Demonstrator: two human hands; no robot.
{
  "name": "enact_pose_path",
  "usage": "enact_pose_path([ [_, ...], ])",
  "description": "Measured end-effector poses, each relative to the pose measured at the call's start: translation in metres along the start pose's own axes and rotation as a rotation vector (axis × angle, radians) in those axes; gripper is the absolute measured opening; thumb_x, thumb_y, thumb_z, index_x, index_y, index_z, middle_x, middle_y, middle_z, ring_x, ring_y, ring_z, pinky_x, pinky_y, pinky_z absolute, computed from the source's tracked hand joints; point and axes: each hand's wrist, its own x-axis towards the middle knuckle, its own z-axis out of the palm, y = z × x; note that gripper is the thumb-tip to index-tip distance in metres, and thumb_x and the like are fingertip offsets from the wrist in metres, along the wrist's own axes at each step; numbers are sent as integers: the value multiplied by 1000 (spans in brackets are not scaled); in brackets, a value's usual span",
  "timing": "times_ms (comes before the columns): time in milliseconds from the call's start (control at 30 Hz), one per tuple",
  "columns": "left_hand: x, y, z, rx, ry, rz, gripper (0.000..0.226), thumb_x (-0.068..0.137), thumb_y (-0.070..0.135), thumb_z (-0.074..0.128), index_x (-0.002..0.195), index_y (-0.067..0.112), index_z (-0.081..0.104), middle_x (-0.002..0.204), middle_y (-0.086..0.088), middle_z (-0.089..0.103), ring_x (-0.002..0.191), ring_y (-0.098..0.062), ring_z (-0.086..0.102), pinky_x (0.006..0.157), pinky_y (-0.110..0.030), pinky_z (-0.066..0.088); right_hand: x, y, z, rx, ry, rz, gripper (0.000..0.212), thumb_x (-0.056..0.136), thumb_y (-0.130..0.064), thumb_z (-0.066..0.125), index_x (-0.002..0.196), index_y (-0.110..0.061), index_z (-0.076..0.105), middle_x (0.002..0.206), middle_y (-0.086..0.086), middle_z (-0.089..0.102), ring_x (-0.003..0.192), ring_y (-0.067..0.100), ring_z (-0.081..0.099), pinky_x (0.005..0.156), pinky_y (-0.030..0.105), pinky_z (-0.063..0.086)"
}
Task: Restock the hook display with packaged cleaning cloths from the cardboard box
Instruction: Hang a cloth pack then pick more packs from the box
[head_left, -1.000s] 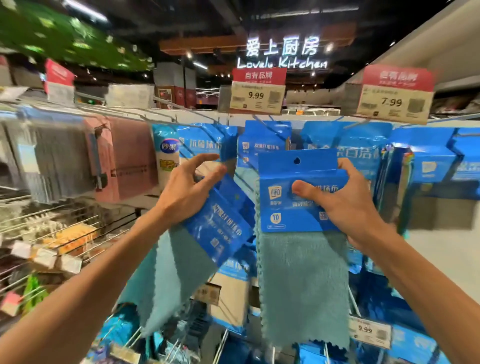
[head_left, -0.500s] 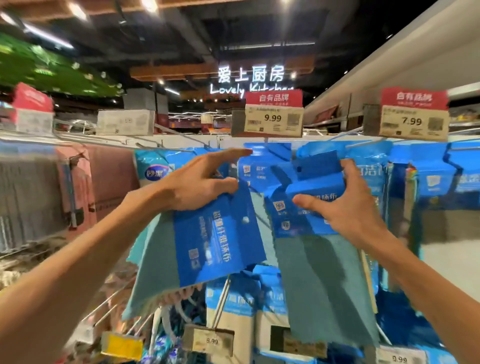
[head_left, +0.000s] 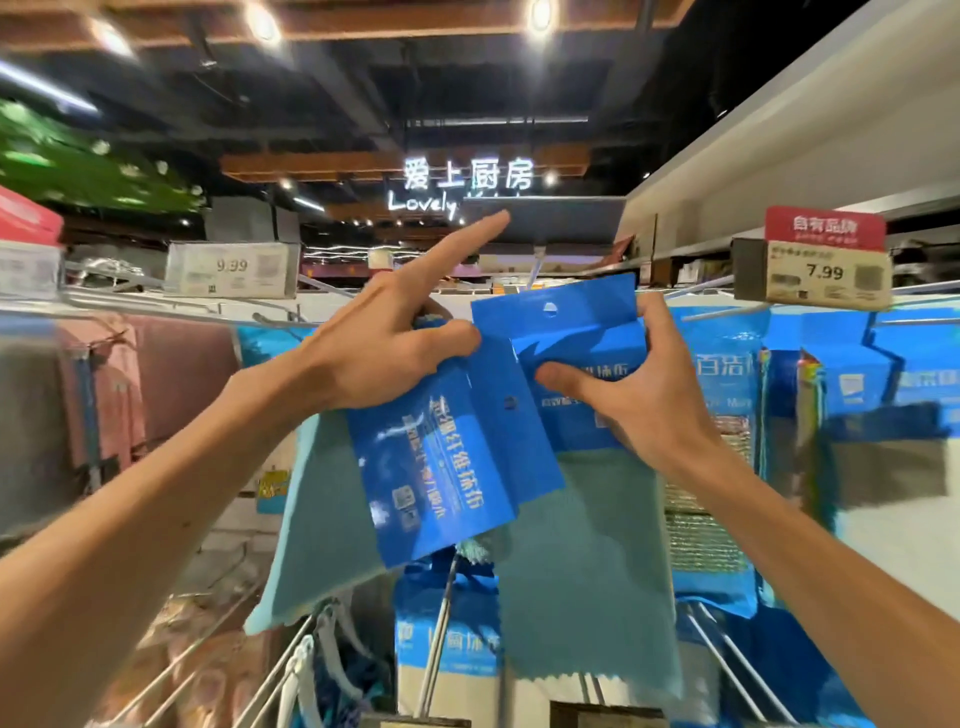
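**Hands.** The left hand (head_left: 384, 353) grips the left pack (head_left: 441, 467) by its blue header. The thumb lies on the front and the index finger points straight up toward the grey tag (head_left: 545, 223). This pack hangs tilted, its cloth trailing down. The right hand (head_left: 639, 405) pinches the right pack (head_left: 571, 338), thumb across the front and fingers behind. Its header is upright and the hole (head_left: 550, 310) is uncovered. The two packs overlap in the middle.

**Position.** A hook (head_left: 536, 267) shows just above and behind the right header. The cardboard box is not in view.

**Assessment.** The step in hand appears to be threading the right pack onto the hook.
- The hole should meet the hook tip squarely, with the header flat and the thumb low.
- The left pack should be held aside so its corner does not foul the hole.
- Should the tag block the tip, the raised index finger could lift it.
- Forcing the header on at an angle risks tearing the hole.
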Motion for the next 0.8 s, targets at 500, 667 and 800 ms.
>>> enact_pose_path([
  [500,-1,3,-6,102,-101,9,84,84,25,53,144,67,12,129,57,28,82,-41,65,75,-42,53,22,23,19,-112,85,52,55,60,-48,89,97,-36,49,96,-16,68,83,-1,67,72,25,55],
  [667,4,1,-1,132,-81,-9,84,91,24,54,145,67,7,147,14,47,87,-34,68,77,-48,57,32,46,28,-108,92,72,68,58,-55,85,109,-25,52,99,-7,72,89,13,71,79,44,59],
  [800,9,3,0,187,-76,-3,85,95,18,53,147,63,4,150,26,33,88,-18,69,88,-43,53,38,53,29,-221,54,75,51,72,-39,84,108,-29,49,90,-15,72,86,-1,68,82,32,54],
])
